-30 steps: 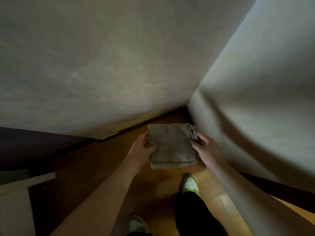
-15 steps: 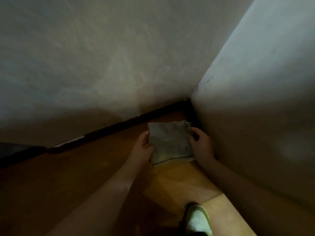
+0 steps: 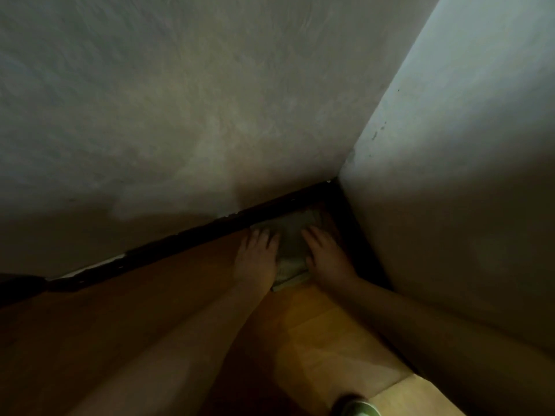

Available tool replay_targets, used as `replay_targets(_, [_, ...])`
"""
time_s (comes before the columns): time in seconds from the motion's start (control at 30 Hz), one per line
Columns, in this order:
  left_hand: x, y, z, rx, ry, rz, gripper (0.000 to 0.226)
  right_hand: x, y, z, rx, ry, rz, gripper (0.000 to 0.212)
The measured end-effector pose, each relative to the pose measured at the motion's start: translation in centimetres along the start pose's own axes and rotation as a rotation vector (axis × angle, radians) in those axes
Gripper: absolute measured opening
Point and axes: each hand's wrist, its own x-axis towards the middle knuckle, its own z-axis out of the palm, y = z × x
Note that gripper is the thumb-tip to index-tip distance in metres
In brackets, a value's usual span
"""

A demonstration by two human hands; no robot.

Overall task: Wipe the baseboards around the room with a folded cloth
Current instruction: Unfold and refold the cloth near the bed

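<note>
Cloth [image 3: 292, 240]: a folded grey cloth is being held flat on the wooden floor [image 3: 168, 295], in the corner where the two walls meet; its far edge is lying against the dark baseboard [image 3: 192, 237].
Left hand [image 3: 256, 258]: the palm is being pressed down on the left part of the cloth, with the fingers spread flat and pointing toward the baseboard; nothing is being gripped.
Right hand [image 3: 326, 255]: the hand is being laid flat on the right part of the cloth, fingers extended; nothing is being enclosed.
Baseboard: a dark strip is being shown along the foot of the left wall [image 3: 180, 115], with chipped pale patches at its upper edge.
Right wall [image 3: 465, 175]: its foot is being hidden in shadow.
Shoe [image 3: 359, 408]: a pale shoe is being cut off by the lower frame edge.
</note>
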Motion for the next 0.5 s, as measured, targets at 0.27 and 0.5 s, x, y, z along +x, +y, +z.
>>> replay_targets(0.27, [0.2,-0.6,0.7,0.132,-0.131,0.112,0.074,0.7,0.7,1.1,-0.119,-0.197,0.048,0.063])
replay_targets(0.5, [2.9,1.8,0.3,0.175,-0.149,0.100,0.077,1.8,0.8,0.1,-0.174,-0.092,0.135,0.064])
